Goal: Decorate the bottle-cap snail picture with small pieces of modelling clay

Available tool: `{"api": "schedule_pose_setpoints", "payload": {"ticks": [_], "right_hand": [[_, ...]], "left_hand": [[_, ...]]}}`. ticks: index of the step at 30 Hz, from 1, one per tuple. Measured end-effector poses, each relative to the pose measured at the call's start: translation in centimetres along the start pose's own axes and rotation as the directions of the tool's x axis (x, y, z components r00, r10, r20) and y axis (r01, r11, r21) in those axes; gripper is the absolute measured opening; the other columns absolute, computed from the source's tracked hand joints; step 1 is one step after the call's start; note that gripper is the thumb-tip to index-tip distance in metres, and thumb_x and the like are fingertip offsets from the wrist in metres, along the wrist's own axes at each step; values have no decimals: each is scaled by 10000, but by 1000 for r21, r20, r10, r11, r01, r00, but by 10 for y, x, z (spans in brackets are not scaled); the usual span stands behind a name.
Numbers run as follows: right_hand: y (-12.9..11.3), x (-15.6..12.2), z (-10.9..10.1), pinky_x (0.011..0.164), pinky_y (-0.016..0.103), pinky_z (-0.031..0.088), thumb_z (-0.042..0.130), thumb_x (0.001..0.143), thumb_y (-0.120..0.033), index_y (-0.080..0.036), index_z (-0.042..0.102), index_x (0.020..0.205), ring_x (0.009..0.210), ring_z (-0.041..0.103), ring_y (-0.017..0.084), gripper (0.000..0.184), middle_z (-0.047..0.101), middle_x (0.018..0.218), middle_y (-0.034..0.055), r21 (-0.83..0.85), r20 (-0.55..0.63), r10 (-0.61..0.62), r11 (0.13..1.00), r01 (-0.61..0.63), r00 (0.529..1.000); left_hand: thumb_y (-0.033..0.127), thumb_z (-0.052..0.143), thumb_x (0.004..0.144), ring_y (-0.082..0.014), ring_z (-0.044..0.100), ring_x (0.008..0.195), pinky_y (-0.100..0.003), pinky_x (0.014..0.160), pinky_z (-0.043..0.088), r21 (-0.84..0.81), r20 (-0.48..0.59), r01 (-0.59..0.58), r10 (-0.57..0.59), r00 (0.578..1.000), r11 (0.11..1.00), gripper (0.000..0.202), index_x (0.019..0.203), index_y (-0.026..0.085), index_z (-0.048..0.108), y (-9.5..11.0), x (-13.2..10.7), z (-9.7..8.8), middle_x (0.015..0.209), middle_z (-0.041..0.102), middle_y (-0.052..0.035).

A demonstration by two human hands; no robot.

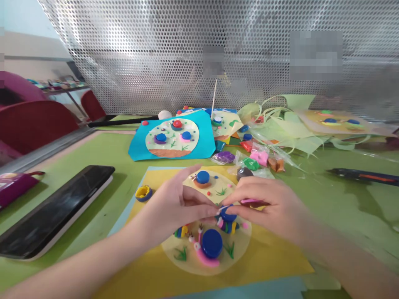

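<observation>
A pale round disc (187, 259) lies on a yellow sheet (274, 261) in front of me, dotted with clay snails that have blue bottle caps for shells. My left hand (174, 203) and my right hand (268, 205) meet above its middle. Both pinch at a blue cap (228, 214) sitting on striped clay. A pink piece (251, 202) is tucked under my right fingers. A bigger blue-cap snail (209, 248) with a pink body lies nearer me. Another capped snail (202, 178) sits at the far edge.
A black tablet (56, 209) lies at the left, with a yellow-filled cap (144, 192) beside it. A finished blue card (173, 139) lies behind, with bags of coloured clay (249, 158) and green paper scraps (289, 128) to its right. A dark glue gun (364, 176) rests at the right.
</observation>
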State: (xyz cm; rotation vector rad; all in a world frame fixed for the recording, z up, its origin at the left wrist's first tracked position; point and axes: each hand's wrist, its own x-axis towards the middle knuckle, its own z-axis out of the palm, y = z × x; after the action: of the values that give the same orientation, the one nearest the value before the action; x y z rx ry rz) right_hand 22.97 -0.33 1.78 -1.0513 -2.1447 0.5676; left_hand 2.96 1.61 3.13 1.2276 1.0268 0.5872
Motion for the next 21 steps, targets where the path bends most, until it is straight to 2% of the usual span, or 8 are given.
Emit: {"api": "schedule_pose_setpoints", "payload": {"ticks": [3, 6, 8, 11, 13, 15, 17, 21], "right_hand": [[0, -1, -1, 580, 172, 406, 644, 797, -129, -184, 692, 769, 634, 552, 82, 79, 622, 678, -22, -13, -17, -10, 1000, 10, 1000], [3, -3, -1, 562, 191, 394, 638, 804, -143, -187, 688, 790, 619, 544, 92, 67, 605, 663, -21, -64, -48, 8, 998, -11, 999], [8, -4, 0, 547, 203, 390, 616, 822, -164, -202, 685, 811, 601, 548, 94, 80, 604, 678, -24, -128, -46, 41, 991, -47, 998], [17, -4, 4, 551, 222, 387, 575, 834, -149, -237, 679, 841, 617, 578, 103, 136, 620, 737, -31, -216, 4, 120, 970, -116, 993], [22, -4, 7, 570, 235, 386, 564, 824, -123, -252, 672, 838, 646, 591, 113, 168, 624, 759, -39, -243, 37, 168, 958, -154, 985], [25, -3, 11, 591, 244, 396, 553, 823, -120, -267, 662, 840, 667, 602, 120, 183, 622, 764, -47, -239, 67, 210, 953, -188, 975], [28, -3, 13, 597, 241, 417, 528, 833, -130, -287, 653, 848, 673, 620, 120, 201, 621, 769, -56, -226, 94, 247, 949, -221, 964], [30, -1, 15, 537, 243, 447, 504, 826, -178, -306, 650, 827, 616, 634, 123, 194, 634, 760, -62, -222, 95, 232, 953, -207, 968]], "left_hand": [[184, 729, 693, -155, 684, 654, -197, 551, 514, 1, -6, 19, -19, 1000, 1000, 800, 1322, 254, 239, 0, 2, 1, 698, 706, 27], [382, 646, 768, -155, 666, 632, -211, 516, 488, 149, -53, -9, 17, 998, 989, 730, 1344, 291, 208, 0, 3, -1, 765, 721, 5], [480, 529, 825, -149, 643, 636, -227, 529, 473, 302, -129, -74, 118, 985, 950, 643, 1350, 296, 206, -2, 5, -4, 809, 720, 0], [403, 457, 881, -151, 633, 799, -255, 694, 471, 562, -179, -219, 376, 909, 798, 533, 1347, 319, 212, -10, 9, -12, 888, 703, 24], [294, 438, 893, -152, 602, 939, -272, 834, 434, 701, -78, -317, 510, 857, 639, 550, 1366, 336, 159, -17, 12, -16, 927, 686, 47], [210, 408, 888, -154, 549, 1041, -289, 919, 382, 762, 62, -395, 550, 833, 513, 606, 1385, 332, 84, -24, 15, -19, 961, 672, 54], [155, 364, 874, -173, 528, 1064, -322, 937, 353, 786, 152, -430, 535, 831, 445, 632, 1394, 319, 44, -29, 17, -20, 1015, 661, 47], [111, 351, 840, -200, 562, 1007, -353, 900, 339, 824, 214, -439, 521, 826, 357, 657, 1399, 273, 44, -33, 21, -16, 1024, 657, 17]]}}
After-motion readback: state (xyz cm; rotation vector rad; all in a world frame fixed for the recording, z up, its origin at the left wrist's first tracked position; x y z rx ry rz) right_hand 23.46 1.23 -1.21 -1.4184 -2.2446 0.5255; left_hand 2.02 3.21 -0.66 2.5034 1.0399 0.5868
